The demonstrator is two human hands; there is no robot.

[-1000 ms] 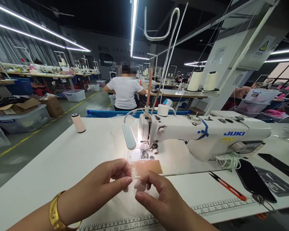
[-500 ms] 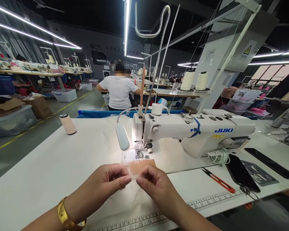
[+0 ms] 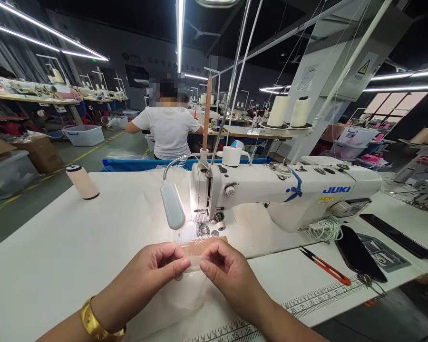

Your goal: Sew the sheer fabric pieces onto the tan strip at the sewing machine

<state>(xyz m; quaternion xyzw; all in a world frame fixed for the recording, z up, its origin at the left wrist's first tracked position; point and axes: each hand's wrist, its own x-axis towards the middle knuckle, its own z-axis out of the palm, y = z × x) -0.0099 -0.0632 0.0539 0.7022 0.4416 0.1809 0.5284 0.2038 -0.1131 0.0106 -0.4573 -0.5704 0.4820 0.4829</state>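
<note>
My left hand (image 3: 160,266) and my right hand (image 3: 230,273) are close together in front of the sewing machine (image 3: 249,190), each closed in a pinch. Between the fingertips stretches a clear plastic film (image 3: 194,266), pinched at one edge by each hand. Just beyond it, near the presser foot (image 3: 202,229), lies a tan piece (image 3: 199,247) with a shiny surface; my fingers partly hide it. Whether the film is joined to the tan piece I cannot tell. The machine's lamp lights the needle area.
A peach thread cone (image 3: 82,182) stands left on the white table (image 3: 103,247). To the right lie orange thread snips (image 3: 326,267), a black phone (image 3: 360,254), a bundle of pale cord (image 3: 324,230) and a printed ruler (image 3: 299,304). A person (image 3: 167,128) sits beyond the table.
The view has shifted slightly, and the table things appear moved with it. My hands stay pinched on the film, which now shows more clearly, a little wider between the fingertips.
</note>
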